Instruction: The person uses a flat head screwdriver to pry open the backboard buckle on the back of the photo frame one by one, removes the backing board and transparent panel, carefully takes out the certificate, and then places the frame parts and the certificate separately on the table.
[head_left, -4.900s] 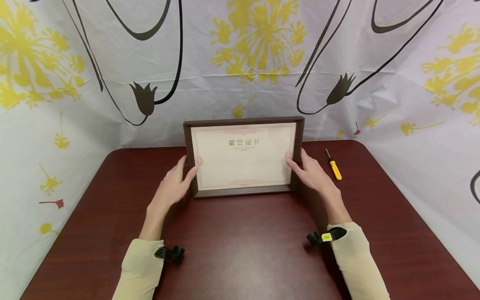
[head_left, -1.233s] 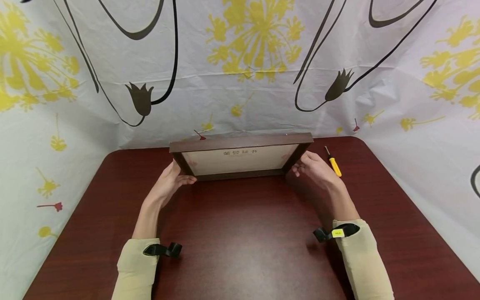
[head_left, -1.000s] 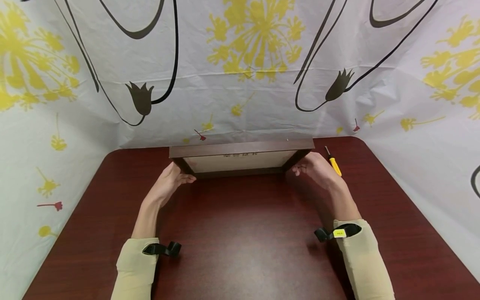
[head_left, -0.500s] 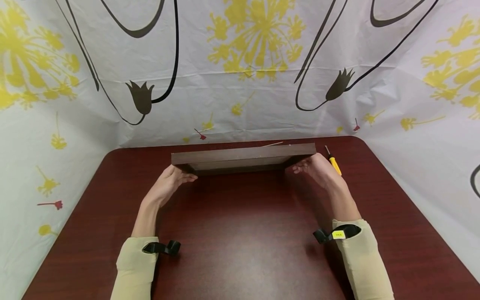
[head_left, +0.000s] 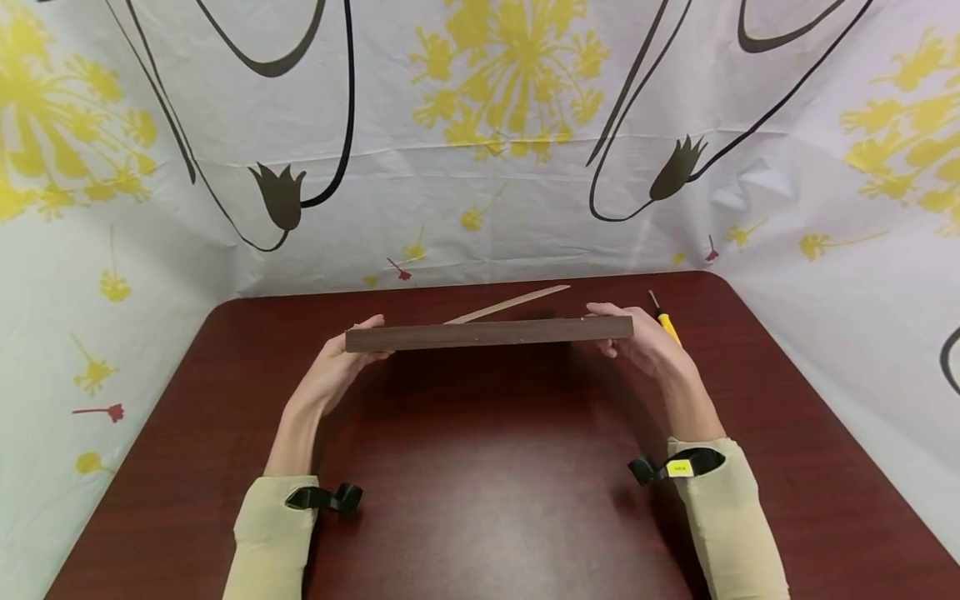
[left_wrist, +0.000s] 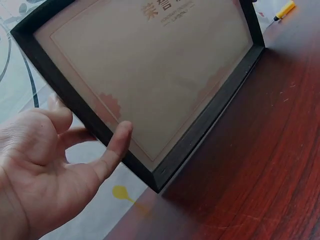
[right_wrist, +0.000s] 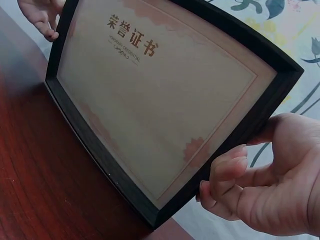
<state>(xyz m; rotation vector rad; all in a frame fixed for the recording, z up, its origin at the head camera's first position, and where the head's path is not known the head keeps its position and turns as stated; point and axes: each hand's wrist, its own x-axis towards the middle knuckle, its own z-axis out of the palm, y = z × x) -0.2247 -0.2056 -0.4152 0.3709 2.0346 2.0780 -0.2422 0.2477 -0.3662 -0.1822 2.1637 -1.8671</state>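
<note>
A dark brown picture frame (head_left: pixel 487 335) holding a certificate is seen nearly edge-on in the head view, its top leaning toward me. Its front faces downward and is hidden there. Both wrist views show the cream certificate (left_wrist: pixel 150 70) with gold Chinese lettering. My left hand (head_left: pixel 330 371) grips the left side of the frame, a finger lying over the front border. On the opposite side, my right hand (head_left: pixel 648 343) holds the frame, with curled fingers (right_wrist: pixel 230 167) at the border. Behind the frame, a thin light-brown strip (head_left: pixel 510 305) sticks out at an angle.
A screwdriver (head_left: pixel 667 327) with a yellow handle lies on the dark red table (head_left: pixel 480 483), just beyond my right hand. A white cloth (head_left: pixel 480 208) with yellow and dark flower prints hangs behind the table and along its sides.
The picture frame has tipped forward, its top edge coming toward me until the certificate is hidden from the head view. The light-brown strip behind it has come into sight.
</note>
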